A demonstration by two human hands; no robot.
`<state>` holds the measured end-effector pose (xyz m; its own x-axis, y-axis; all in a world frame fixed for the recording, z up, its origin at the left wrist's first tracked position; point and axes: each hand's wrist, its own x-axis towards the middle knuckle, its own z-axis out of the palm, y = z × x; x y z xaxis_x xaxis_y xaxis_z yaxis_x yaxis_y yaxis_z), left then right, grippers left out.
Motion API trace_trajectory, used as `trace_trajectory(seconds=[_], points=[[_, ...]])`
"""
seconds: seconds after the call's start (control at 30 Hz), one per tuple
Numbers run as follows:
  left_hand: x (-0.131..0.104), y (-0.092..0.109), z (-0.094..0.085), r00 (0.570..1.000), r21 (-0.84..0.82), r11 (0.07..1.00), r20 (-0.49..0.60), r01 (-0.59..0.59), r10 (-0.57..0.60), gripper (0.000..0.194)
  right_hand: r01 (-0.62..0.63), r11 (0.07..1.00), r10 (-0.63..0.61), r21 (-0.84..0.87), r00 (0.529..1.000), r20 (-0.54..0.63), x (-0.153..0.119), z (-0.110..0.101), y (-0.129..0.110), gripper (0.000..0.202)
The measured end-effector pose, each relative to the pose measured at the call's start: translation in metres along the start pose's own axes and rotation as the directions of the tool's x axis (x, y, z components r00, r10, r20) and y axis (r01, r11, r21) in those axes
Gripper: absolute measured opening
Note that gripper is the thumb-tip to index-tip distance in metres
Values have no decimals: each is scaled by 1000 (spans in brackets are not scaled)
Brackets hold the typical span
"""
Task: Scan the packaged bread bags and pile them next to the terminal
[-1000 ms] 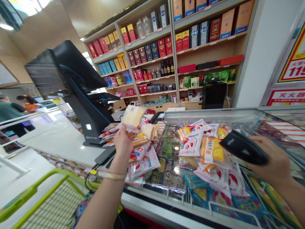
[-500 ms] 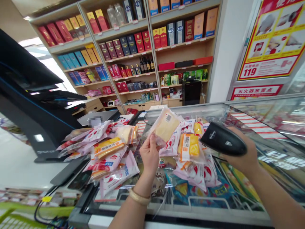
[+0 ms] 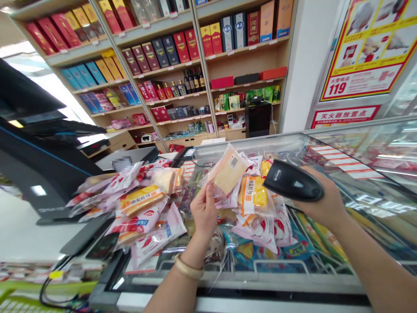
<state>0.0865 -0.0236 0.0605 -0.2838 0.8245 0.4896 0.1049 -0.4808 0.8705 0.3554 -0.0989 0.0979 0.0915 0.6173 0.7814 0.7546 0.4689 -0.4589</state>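
The left hand [image 3: 204,208] holds a bread packet [image 3: 230,171]; the right hand [image 3: 321,195] grips a scanner [image 3: 291,180].

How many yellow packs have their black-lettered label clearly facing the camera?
2: one yellow pack on the heap left of the left hand, a second pack between that hand and the black scanner. More may be hidden.
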Motion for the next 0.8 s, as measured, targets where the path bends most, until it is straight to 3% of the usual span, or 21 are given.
trace_trajectory(seconds=[0.1, 0.17, 0.23, 0.3, 0.4, 0.47, 0.53, 0.6, 0.67, 0.73, 0.8], points=[[1, -6, -4, 996, 67, 994, 19, -87, 86, 47, -23, 1000, 23, 9, 999, -37, -2, 1, 4, 22], [2, -9, -5, 968, 124, 961, 78, -247, 239, 40, -44, 999, 44, 0, 993, -106, -3, 1, 10, 23], [2, -11, -5, 876, 166, 868, 212, -469, 433, 34, -69, 997, 64, -23, 979, -195, -4, 2, 16, 24], [2, -10, -2, 740, 189, 736, 377, -650, 556, 33, -102, 994, 85, -50, 960, -266, -4, 3, 22, 24], [-2, -7, 3, 590, 215, 589, 569, -779, 573, 35, -131, 988, 94, -86, 935, -341, -3, 4, 27, 27], [-6, -6, 4, 526, 199, 547, 655, -813, 543, 40, -131, 985, 83, -109, 928, -363, -3, 5, 29, 30], [-9, -4, 3, 491, 175, 544, 703, -821, 515, 51, -145, 981, 90, -128, 928, -361, -3, 5, 32, 30], [-10, -3, 0, 487, 164, 549, 704, -820, 517, 60, -178, 973, 119, -146, 931, -345, -5, 5, 34, 30], [-6, -3, -8, 529, 200, 549, 650, -812, 545, 61, -199, 966, 138, -164, 935, -327, -5, 5, 37, 32], [6, -3, -21, 613, 305, 549, 556, -779, 561, 58, -196, 964, 129, -180, 936, -326, -6, 6, 40, 33], [24, -2, -43, 723, 468, 551, 456, -691, 519, 56, -185, 967, 118, -178, 937, -330, -5, 6, 43, 33]])
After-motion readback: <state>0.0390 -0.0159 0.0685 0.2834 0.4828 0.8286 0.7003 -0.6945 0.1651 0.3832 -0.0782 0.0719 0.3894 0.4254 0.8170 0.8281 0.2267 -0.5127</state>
